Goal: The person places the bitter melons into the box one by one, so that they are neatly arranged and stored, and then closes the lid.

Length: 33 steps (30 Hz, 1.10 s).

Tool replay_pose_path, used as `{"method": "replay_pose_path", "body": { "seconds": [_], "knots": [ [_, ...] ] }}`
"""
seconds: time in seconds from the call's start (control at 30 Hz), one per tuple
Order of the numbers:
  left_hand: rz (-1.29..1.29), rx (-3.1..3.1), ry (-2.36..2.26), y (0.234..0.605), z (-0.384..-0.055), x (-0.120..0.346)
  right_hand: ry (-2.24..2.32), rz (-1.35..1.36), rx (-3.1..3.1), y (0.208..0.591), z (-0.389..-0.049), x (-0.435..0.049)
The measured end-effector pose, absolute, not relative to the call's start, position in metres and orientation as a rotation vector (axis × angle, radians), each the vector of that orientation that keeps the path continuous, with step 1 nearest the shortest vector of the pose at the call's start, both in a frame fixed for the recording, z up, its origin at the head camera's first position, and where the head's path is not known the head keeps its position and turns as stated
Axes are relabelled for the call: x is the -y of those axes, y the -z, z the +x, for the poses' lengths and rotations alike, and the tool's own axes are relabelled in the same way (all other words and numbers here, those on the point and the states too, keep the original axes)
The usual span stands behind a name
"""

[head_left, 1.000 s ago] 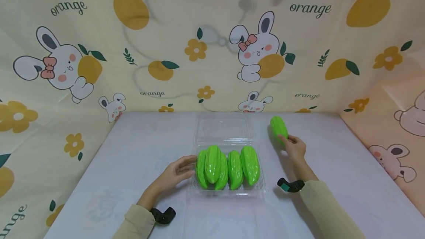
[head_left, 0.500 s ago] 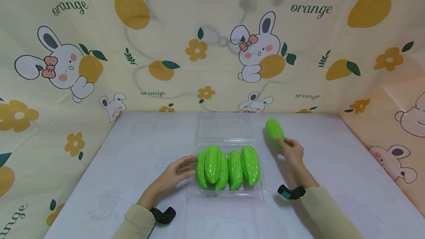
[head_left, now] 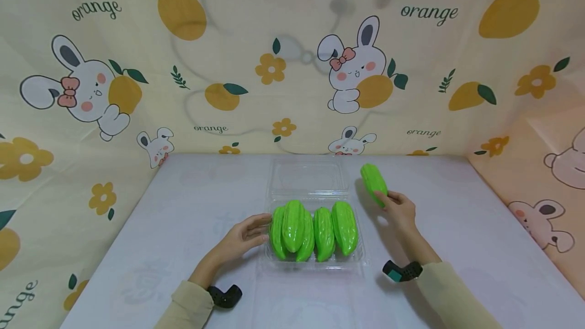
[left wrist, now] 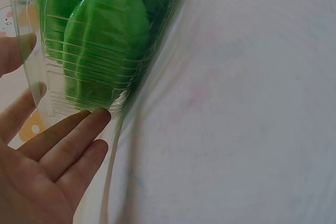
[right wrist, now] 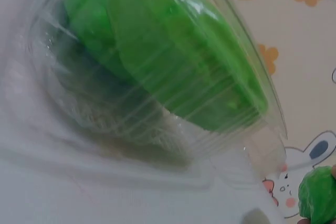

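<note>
A clear plastic clamshell box (head_left: 315,265) stands on the white table with several glossy green bitter melons (head_left: 324,232) in it. One of them lies on top of others at the left. The left hand (head_left: 244,236) rests at the box's left side, fingers extended; in the left wrist view its fingertips (left wrist: 100,116) meet the ridged plastic wall. Beyond the box's right side, the right hand (head_left: 401,212) holds another bitter melon (head_left: 372,181) by its near end, tilted and over its own shadow. At the right wrist view's edge, this held melon (right wrist: 318,195) shows partly.
The box's clear lid (head_left: 308,175) lies folded back toward the rear wall. A printed cloth (head_left: 283,65) with rabbits and oranges hangs behind and along the sides. The white table (head_left: 183,192) spreads around the box. Black cameras are strapped to both wrists.
The right hand has moved a little left and toward the person, bringing the held bitter melon closer to the box. The left hand and the box stay where they were.
</note>
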<state>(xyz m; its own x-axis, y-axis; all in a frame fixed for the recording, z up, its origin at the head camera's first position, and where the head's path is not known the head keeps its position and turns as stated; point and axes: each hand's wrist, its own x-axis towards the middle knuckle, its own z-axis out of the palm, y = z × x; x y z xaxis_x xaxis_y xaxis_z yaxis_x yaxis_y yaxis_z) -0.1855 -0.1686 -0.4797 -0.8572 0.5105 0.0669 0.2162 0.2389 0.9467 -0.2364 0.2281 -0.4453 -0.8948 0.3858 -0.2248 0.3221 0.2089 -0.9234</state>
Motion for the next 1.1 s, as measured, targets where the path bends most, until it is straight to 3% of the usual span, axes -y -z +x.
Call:
{"method": "replay_pose_path", "body": {
  "seconds": [1.1],
  "knots": [
    [0.698, -2.272, -1.642, 0.479, -0.185, 0.17, -1.941, -0.51, 2.372, 0.432, -0.21, -0.208]
  ]
}}
